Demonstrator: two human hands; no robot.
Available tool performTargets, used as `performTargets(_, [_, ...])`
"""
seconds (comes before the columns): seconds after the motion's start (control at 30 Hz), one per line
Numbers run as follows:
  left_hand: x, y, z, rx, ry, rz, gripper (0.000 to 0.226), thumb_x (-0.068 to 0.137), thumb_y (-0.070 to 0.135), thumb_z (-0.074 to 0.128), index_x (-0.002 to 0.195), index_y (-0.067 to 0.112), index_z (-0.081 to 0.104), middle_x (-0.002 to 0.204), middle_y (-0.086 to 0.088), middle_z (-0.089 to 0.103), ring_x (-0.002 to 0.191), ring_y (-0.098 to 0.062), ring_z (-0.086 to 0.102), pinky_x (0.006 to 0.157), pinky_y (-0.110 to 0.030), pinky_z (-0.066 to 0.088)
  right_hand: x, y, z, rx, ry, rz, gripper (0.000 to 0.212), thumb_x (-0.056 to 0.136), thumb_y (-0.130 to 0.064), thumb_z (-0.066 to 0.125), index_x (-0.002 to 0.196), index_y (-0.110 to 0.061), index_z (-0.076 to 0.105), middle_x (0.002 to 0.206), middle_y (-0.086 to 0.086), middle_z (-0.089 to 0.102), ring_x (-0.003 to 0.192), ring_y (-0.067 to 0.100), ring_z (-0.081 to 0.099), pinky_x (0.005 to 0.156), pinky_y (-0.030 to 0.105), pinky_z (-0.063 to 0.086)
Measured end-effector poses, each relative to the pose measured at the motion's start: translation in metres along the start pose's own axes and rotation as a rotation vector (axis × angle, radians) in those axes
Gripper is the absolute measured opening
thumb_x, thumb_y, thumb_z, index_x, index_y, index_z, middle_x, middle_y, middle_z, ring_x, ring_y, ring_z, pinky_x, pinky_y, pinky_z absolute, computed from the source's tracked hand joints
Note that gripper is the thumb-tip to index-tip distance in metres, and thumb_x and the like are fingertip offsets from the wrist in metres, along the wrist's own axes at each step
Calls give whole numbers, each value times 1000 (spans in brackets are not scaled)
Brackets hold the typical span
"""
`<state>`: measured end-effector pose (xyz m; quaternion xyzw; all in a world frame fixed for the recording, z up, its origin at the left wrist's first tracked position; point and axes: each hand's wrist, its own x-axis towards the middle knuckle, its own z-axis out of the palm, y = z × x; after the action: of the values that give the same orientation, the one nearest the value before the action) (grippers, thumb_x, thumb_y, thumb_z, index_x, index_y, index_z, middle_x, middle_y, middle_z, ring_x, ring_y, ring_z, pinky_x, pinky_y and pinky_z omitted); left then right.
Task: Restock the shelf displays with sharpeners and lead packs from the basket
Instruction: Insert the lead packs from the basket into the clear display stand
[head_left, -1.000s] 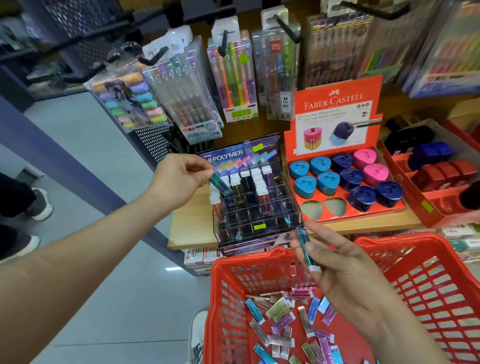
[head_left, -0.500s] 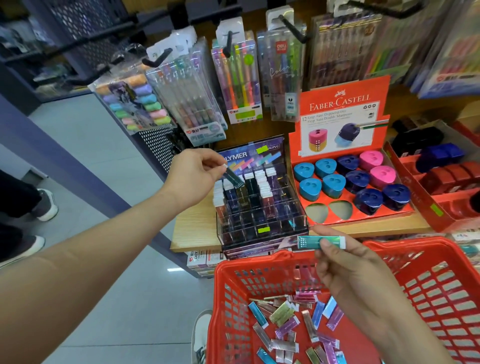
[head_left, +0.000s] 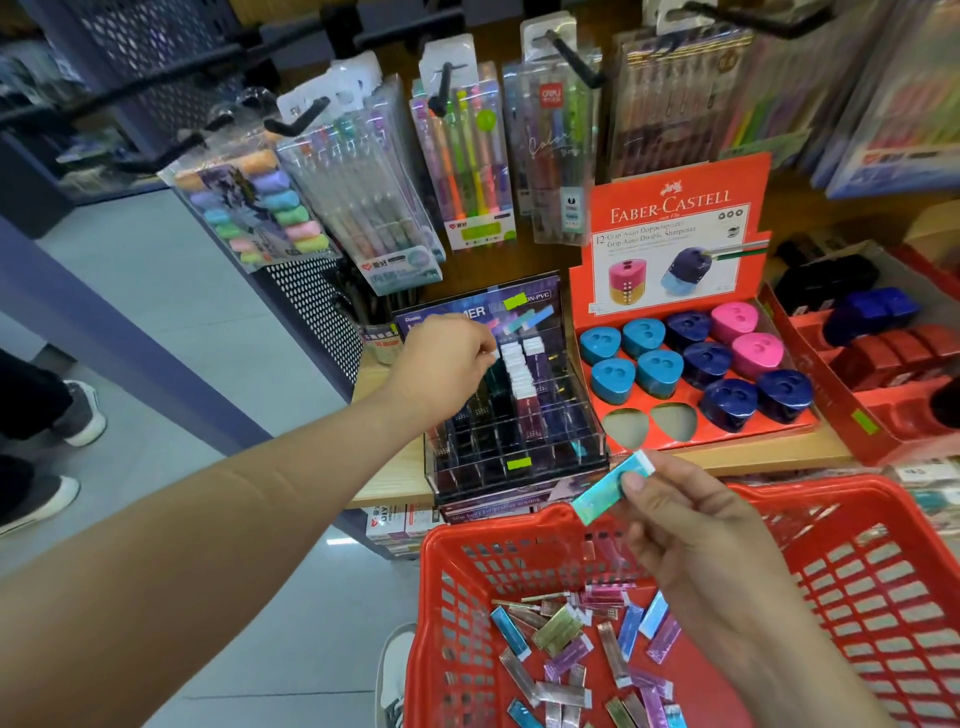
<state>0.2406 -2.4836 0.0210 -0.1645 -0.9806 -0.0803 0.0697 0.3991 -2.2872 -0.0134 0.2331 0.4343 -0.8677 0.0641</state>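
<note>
My left hand (head_left: 441, 369) reaches over the clear lead-pack display case (head_left: 519, 415) on the shelf, fingertips pinching the white cap of a dark lead pack (head_left: 492, 364) that stands in a back slot. My right hand (head_left: 691, 530) hovers above the red basket (head_left: 883, 571) and pinches a teal lead pack (head_left: 605, 493), tilted with its white cap up to the right. Several loose lead packs (head_left: 582, 644) in teal, purple, pink and gold lie on the basket floor. The red Faber-Castell sharpener tray (head_left: 675, 234) holds blue, navy and pink sharpeners (head_left: 660, 371), with two empty front holes (head_left: 649, 423).
Pen and highlighter packs (head_left: 467, 156) hang on black hooks above the shelf. A second red tray (head_left: 893, 415) with dark, blue and red sharpeners sits at the right. Another person's shoes (head_left: 78, 415) stand on the grey floor at the left. My own shoe (head_left: 395, 670) shows beside the basket.
My left hand moved right over the case and lowered its dark pack into a back slot. My right hand turned the teal pack from upright to flat, then to a slant.
</note>
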Motion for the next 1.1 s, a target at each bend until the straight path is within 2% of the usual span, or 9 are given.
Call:
performTargets(0.2, [5,3,3,129,-70,21,17,93,26,56,100,16,68,101,-5,65,95,-26,60,78,-34,47,-9,-6,12,-24,-47,10,22,70,-12,69,92,-11,72,77,9,71,66,15,62,60,25,46])
performTargets(0.33, [-1,18,-23,-213,-28,-124,15,88,26,65,86,15,75,81,3,70,74,-13,63,71,-29,53,-11,-11,17,-130,-54,-46,32,68,-14,69,100,-13,71,75,10,72,67,16,69,52,26,49])
performTargets(0.43, [-20,44,-50,-750,-354,-251,18,89,23,66,84,7,74,75,-7,71,59,-10,61,57,-22,52,-11,-14,21,-155,-27,-122,34,63,-16,74,96,-11,70,73,8,72,60,14,67,53,22,50])
performTargets(0.5, [-35,57,-57,-828,-598,-200,21,88,24,66,90,5,73,79,-11,71,62,-10,62,58,-19,53,-10,-13,23,-220,0,-176,36,57,-22,78,92,-13,71,77,8,73,66,14,67,62,25,50])
performTargets(0.57, [-47,63,-55,-923,-679,-182,17,86,19,68,93,4,73,79,-12,69,64,-10,63,60,-18,54,-10,-13,25,-293,10,-223,37,55,-26,80,89,-14,70,80,8,75,72,15,68,69,27,50])
performTargets(0.7, [-53,58,-56,-999,-624,-236,13,83,7,70,93,0,71,78,-18,69,62,-12,65,61,-19,56,-11,-11,27,-400,-17,-274,20,73,-20,77,91,-16,70,79,3,75,72,10,68,66,20,50])
performTargets(0.77, [-48,48,-62,-956,-474,-276,10,83,6,70,92,1,71,77,-18,71,63,-16,66,62,-21,58,-7,-9,27,-447,-3,-320,7,85,-14,69,92,-16,71,77,1,73,67,4,64,63,15,50])
performTargets(0.93, [-24,4,-60,-513,-1,-233,3,83,20,73,84,18,75,71,7,69,67,-6,65,72,-23,54,11,-7,12,-687,48,-386,25,91,-5,62,93,-30,66,96,-7,68,87,-2,62,76,18,47])
performTargets(1.1, [-13,-5,-37,-287,45,-146,14,87,23,68,95,15,76,86,7,68,82,-6,59,83,-22,47,26,2,4,-937,25,-351,35,89,-8,62,118,-29,62,116,-7,63,109,6,57,98,34,47])
